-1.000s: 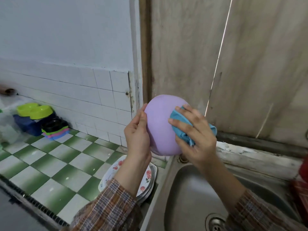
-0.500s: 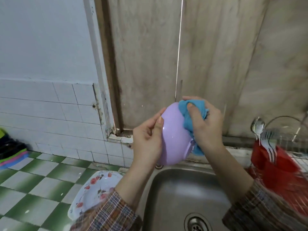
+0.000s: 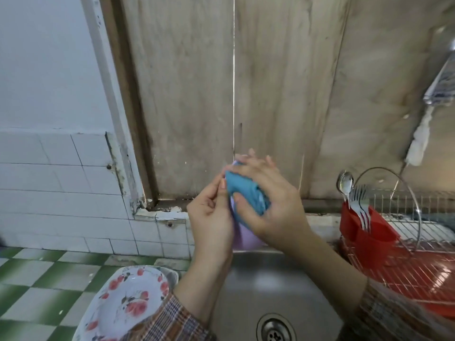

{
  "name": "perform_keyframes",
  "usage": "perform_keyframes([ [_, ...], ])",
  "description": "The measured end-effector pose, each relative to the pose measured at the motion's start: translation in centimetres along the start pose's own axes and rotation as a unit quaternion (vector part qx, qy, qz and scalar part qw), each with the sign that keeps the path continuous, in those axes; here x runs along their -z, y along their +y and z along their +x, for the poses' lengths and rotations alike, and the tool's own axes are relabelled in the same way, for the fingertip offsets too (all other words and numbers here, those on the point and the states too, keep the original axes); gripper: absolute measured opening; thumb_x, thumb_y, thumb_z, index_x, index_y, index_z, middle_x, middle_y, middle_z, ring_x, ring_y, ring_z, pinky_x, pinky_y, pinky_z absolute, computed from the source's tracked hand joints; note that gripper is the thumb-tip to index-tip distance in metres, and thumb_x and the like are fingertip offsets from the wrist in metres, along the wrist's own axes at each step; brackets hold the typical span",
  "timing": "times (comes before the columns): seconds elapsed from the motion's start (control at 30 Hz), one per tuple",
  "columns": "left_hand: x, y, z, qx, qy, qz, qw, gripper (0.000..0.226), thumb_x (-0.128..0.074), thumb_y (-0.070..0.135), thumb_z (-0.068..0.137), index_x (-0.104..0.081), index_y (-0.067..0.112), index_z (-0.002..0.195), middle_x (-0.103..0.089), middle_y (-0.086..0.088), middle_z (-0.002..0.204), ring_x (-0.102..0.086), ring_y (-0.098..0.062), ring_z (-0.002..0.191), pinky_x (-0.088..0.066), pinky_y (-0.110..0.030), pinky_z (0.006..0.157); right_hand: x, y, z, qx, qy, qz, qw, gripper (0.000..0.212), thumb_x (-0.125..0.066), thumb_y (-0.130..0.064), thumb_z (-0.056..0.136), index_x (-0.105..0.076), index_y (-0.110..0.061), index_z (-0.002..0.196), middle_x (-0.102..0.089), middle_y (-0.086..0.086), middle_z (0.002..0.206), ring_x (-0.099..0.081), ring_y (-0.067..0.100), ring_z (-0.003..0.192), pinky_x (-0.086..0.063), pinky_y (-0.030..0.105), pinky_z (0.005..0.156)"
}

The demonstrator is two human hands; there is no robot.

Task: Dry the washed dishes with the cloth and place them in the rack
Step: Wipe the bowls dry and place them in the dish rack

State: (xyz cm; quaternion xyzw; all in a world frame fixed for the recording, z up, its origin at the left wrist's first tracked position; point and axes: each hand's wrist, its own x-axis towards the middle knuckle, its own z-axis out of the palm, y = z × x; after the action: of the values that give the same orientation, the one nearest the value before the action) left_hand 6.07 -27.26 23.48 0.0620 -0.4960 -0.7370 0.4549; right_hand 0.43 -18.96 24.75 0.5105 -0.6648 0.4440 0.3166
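Above the sink's back edge I hold a lilac bowl (image 3: 244,238), mostly hidden between my hands. My left hand (image 3: 211,217) grips its left rim with the thumb along the edge. My right hand (image 3: 269,207) presses a folded blue cloth (image 3: 246,194) onto the bowl, fingers curled round the cloth. A wire dish rack (image 3: 423,244) on a red drip tray stands at the right. Floral plates (image 3: 128,301) lie stacked on the counter at lower left.
The steel sink (image 3: 270,291) with its drain lies below my hands. A red cutlery holder (image 3: 364,230) with a spoon and forks stands on the rack's near end. A green and white checked counter (image 3: 37,286) stretches left. Wooden boards rise behind the sink.
The view has swung right, showing more of the rack. The bowl has turned more edge-on, and my right hand with the cloth has moved over its near side, covering most of it.
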Motion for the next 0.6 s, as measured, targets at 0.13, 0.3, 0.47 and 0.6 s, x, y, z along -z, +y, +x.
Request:
perform_keyframes([
  [0.13, -0.6, -0.1, -0.3, 0.011, 0.007, -0.036, 0.999, 0.023, -0.053, 0.002, 0.096, -0.071, 0.013, 0.104, -0.074, -0.001, 0.102, -0.068, -0.012, 0.096, -0.055, -0.028, 0.086, 1.1, 1.6, 0.9, -0.01, 0.006, 0.041, 0.999, 0.03, -0.058, -0.031, 0.079, -0.069, -0.031, 0.108, -0.065, -0.016, 0.119, -0.053, 0.005, 0.125, -0.028, 0.04, 0.113],
  [0.3, -1.7, 0.4, -0.2, -0.02, 0.001, -0.009, 1.0, 0.024, -0.054, 0.007, 0.097, -0.072, 0.023, 0.098, -0.073, 0.006, 0.103, -0.066, -0.006, 0.095, -0.053, -0.026, 0.091, 2.3, 2.2, 3.5, -0.232, 0.224, 0.097, 0.942, 0.019, -0.054, -0.034, 0.081, -0.067, -0.021, 0.084, -0.065, -0.015, 0.076, -0.06, 0.001, 0.074, -0.047, 0.027, 0.073],
  [0.47, -2.2, 0.5, 1.0, 0.012, 0.025, -0.047, 0.999, 0.024, -0.049, 0.0, 0.097, -0.069, 0.014, 0.103, -0.075, 0.009, 0.084, -0.068, -0.003, 0.079, -0.056, -0.019, 0.075, -0.8, 1.3, -0.4, 0.056, 0.201, -0.083, 0.974, 0.032, -0.057, -0.019, 0.082, -0.069, -0.009, 0.11, -0.067, 0.014, 0.118, -0.058, 0.035, 0.12, -0.042, 0.055, 0.102],
  [0.6, -1.8, 0.4, 1.3, 0.024, 0.06, -0.066, 0.996, 0.023, -0.05, 0.004, 0.098, -0.07, 0.013, 0.105, -0.075, 0.005, 0.095, -0.069, -0.008, 0.088, -0.057, -0.026, 0.084, -2.6, 3.4, -3.8, 0.158, 0.19, -0.165, 0.955, 0.031, -0.05, -0.032, 0.09, -0.06, -0.017, 0.114, -0.061, 0.014, 0.128, -0.051, 0.039, 0.126, -0.037, 0.057, 0.105],
])
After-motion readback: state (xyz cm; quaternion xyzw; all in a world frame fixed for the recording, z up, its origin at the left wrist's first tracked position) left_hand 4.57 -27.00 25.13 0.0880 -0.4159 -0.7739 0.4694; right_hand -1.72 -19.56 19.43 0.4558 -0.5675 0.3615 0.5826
